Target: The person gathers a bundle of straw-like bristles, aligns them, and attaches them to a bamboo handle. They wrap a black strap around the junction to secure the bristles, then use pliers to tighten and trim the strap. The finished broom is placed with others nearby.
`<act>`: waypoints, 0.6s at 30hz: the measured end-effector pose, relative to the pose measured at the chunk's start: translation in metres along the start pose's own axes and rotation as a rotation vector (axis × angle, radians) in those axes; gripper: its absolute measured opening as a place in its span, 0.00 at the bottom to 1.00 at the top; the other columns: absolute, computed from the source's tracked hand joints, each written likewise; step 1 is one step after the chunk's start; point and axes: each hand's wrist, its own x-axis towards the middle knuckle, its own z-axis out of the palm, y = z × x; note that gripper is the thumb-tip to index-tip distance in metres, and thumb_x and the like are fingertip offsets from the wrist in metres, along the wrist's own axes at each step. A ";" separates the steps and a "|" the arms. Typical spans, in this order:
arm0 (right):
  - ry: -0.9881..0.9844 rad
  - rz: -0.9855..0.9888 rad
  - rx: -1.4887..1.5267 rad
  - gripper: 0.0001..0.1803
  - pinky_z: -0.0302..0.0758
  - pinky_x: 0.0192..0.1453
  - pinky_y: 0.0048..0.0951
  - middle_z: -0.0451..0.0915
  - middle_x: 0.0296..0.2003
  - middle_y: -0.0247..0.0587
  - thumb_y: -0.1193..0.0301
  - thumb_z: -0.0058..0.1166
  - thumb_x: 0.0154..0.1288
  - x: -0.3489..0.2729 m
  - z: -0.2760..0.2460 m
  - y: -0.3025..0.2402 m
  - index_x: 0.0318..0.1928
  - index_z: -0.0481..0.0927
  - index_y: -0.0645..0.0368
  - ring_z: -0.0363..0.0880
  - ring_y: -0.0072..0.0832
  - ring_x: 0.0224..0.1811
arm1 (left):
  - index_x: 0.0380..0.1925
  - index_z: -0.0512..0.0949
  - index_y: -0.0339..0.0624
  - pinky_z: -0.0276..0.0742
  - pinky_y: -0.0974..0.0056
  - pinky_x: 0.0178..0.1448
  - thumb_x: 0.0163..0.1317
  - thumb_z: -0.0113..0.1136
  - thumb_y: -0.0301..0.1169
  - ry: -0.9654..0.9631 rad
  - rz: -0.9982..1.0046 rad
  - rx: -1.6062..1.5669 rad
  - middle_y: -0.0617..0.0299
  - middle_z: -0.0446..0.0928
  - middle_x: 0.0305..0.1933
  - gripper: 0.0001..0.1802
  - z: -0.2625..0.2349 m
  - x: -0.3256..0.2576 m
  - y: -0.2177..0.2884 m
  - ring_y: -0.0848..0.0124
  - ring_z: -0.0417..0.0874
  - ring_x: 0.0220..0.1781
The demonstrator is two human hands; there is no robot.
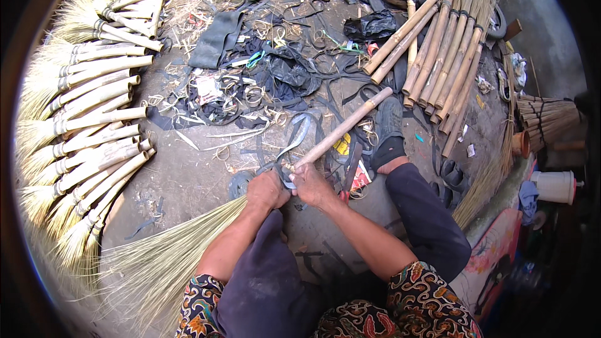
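Between my legs lies a broom, its bamboo handle [344, 128] slanting up to the right and its pale bristles [175, 244] fanning out to the lower left. My left hand [268, 189] is closed round the broom's neck, where bristles and handle meet. Close beside it, my right hand [313, 186] has its fingers closed at the lower end of the handle. A dark rubber strip [300, 133] loops up from between the two hands. The fingers partly hide the binding, so how the strip passes round the neck cannot be seen.
Finished-looking brooms [103, 97] lie in a curved row at left. More bamboo-handled brooms [447, 56] are stacked upper right. Rubber scraps [216, 40], a black plastic bag [369, 25] and loose strips litter the floor. A white container [554, 186] stands at right.
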 end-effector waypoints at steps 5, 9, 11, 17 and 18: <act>-0.100 -0.058 -0.598 0.15 0.77 0.41 0.40 0.84 0.35 0.43 0.64 0.53 0.78 -0.001 -0.012 -0.012 0.39 0.81 0.65 0.83 0.30 0.35 | 0.55 0.75 0.37 0.86 0.48 0.57 0.55 0.70 0.40 0.090 0.083 0.016 0.41 0.87 0.48 0.30 0.007 -0.003 -0.003 0.46 0.90 0.51; -0.019 -0.059 -0.482 0.17 0.76 0.53 0.42 0.86 0.39 0.52 0.62 0.51 0.78 0.000 -0.001 -0.022 0.42 0.83 0.64 0.84 0.41 0.43 | 0.54 0.74 0.37 0.85 0.47 0.57 0.55 0.69 0.39 0.111 0.080 -0.027 0.41 0.87 0.48 0.28 0.015 0.003 -0.004 0.45 0.89 0.51; -0.006 0.031 -0.182 0.17 0.75 0.55 0.40 0.86 0.40 0.56 0.63 0.50 0.78 0.000 0.005 -0.020 0.42 0.83 0.65 0.83 0.43 0.45 | 0.54 0.74 0.37 0.85 0.46 0.56 0.56 0.69 0.38 0.108 0.083 -0.037 0.40 0.87 0.48 0.28 0.017 0.005 -0.005 0.44 0.89 0.51; -0.037 -0.224 -0.535 0.14 0.77 0.53 0.44 0.86 0.39 0.51 0.66 0.51 0.78 0.004 0.002 -0.002 0.45 0.82 0.65 0.85 0.42 0.44 | 0.55 0.73 0.38 0.85 0.47 0.56 0.56 0.69 0.38 0.083 0.075 0.002 0.40 0.86 0.48 0.28 0.017 0.008 -0.006 0.44 0.89 0.52; -0.053 -0.196 -0.345 0.14 0.77 0.52 0.42 0.86 0.38 0.50 0.66 0.51 0.78 0.005 0.002 -0.001 0.45 0.82 0.66 0.83 0.39 0.43 | 0.55 0.73 0.38 0.85 0.47 0.57 0.56 0.69 0.38 0.077 0.069 0.001 0.40 0.86 0.49 0.29 0.017 0.008 -0.005 0.45 0.89 0.52</act>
